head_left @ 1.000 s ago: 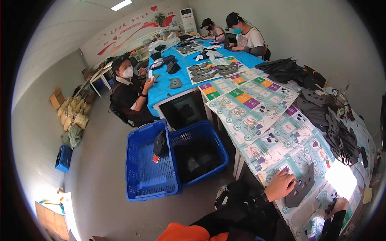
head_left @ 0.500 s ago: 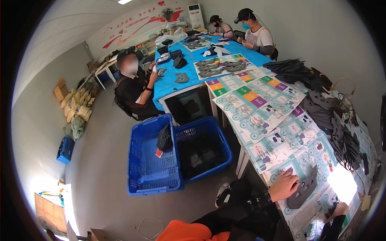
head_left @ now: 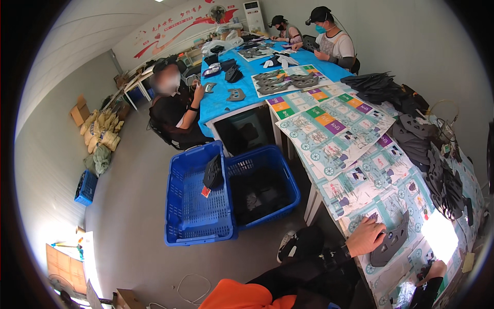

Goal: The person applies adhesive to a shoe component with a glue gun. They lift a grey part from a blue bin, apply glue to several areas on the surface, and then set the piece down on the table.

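Fisheye view down onto a long bench (head_left: 360, 170) covered with printed paper sheets, running from lower right toward upper centre of the frame. At lower right, left hand (head_left: 364, 237) laid flat, fingers spread, pressing on the left end of a dark grey flat cut piece (head_left: 392, 241) lying on the bench. Further toward the lower right corner, right hand (head_left: 435, 270) only partly seen near the bench edge, touching a small dark item; whether clenched or loose cannot be told. Black sleeves along the bottom edge, with an orange garment (head_left: 242, 297) at bottom centre. Along the right side of the bench, stacks of dark cut pieces (head_left: 442, 180). On the floor at centre, two blue plastic crates (head_left: 198, 206) side by side, one dark piece (head_left: 212, 172) hanging over the shared rim. In the upper part of the frame, a blue-covered table (head_left: 226, 105) with more dark pieces; one person in black (head_left: 175, 110) seated at its left side, two more seated at the far end, upper right. Sacks (head_left: 100, 136) against the wall at left.
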`<control>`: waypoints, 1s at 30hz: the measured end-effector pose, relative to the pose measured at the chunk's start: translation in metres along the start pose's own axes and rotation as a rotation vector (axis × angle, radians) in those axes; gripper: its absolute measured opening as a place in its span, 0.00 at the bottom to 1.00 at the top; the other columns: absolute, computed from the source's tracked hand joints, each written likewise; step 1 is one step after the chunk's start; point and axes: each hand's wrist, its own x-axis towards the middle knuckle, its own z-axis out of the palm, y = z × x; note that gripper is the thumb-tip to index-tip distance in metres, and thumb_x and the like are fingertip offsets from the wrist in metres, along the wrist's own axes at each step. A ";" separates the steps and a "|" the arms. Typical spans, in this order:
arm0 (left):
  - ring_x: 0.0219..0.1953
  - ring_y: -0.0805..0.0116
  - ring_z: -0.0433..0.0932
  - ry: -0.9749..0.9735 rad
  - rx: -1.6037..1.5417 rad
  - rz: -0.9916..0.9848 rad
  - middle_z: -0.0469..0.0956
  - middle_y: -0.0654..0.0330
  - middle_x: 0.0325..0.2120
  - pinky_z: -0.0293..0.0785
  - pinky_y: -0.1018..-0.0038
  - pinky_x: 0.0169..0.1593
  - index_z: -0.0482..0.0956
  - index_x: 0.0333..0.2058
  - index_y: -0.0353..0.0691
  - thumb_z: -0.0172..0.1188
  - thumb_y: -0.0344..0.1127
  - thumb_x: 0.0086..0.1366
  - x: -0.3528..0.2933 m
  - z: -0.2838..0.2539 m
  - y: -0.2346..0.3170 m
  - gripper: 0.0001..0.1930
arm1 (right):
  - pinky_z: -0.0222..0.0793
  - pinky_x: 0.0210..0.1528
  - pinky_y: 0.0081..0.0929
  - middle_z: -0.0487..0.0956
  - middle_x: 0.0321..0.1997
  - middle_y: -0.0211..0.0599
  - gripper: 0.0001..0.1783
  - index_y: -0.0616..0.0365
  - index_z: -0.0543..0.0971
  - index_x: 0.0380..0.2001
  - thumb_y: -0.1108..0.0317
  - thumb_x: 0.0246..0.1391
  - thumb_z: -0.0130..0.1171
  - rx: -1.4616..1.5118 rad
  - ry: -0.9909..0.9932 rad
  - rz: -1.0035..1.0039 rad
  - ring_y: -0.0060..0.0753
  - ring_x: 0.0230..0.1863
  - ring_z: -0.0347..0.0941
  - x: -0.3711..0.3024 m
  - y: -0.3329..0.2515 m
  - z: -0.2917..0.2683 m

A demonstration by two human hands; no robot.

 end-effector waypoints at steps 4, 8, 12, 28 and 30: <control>0.45 0.56 0.77 0.009 0.028 -0.008 0.81 0.57 0.37 0.67 0.60 0.56 0.79 0.44 0.40 0.62 0.36 0.70 -0.004 -0.002 -0.003 0.08 | 0.81 0.56 0.35 0.87 0.39 0.46 0.64 0.61 0.87 0.33 0.24 -0.15 0.83 0.114 -0.109 -0.030 0.48 0.45 0.85 0.002 -0.014 -0.023; 0.45 0.56 0.77 0.015 0.010 0.002 0.81 0.57 0.37 0.67 0.60 0.56 0.79 0.44 0.40 0.62 0.36 0.71 -0.002 0.000 -0.002 0.08 | 0.80 0.56 0.35 0.87 0.39 0.46 0.65 0.61 0.87 0.34 0.24 -0.15 0.83 0.040 -0.014 -0.013 0.49 0.46 0.85 0.001 -0.005 -0.004; 0.45 0.56 0.77 -0.013 0.001 -0.005 0.81 0.57 0.37 0.67 0.60 0.57 0.79 0.44 0.40 0.62 0.37 0.71 0.000 0.001 -0.001 0.08 | 0.80 0.56 0.35 0.87 0.39 0.46 0.66 0.62 0.87 0.35 0.23 -0.15 0.83 0.049 -0.006 0.009 0.49 0.46 0.85 -0.003 -0.002 -0.004; 0.45 0.57 0.77 -0.013 0.014 -0.013 0.81 0.58 0.37 0.67 0.61 0.56 0.79 0.44 0.40 0.62 0.37 0.71 -0.001 0.000 -0.001 0.09 | 0.84 0.52 0.34 0.91 0.46 0.31 0.33 0.47 0.89 0.48 0.54 0.33 0.85 -0.054 -0.214 0.041 0.29 0.46 0.88 -0.052 -0.056 -0.132; 0.45 0.57 0.77 -0.007 0.010 -0.012 0.81 0.58 0.36 0.67 0.61 0.57 0.79 0.44 0.40 0.62 0.37 0.71 -0.001 -0.001 -0.001 0.09 | 0.84 0.52 0.34 0.91 0.47 0.30 0.33 0.47 0.89 0.49 0.55 0.33 0.85 -0.020 -0.222 0.032 0.29 0.46 0.88 -0.056 -0.060 -0.143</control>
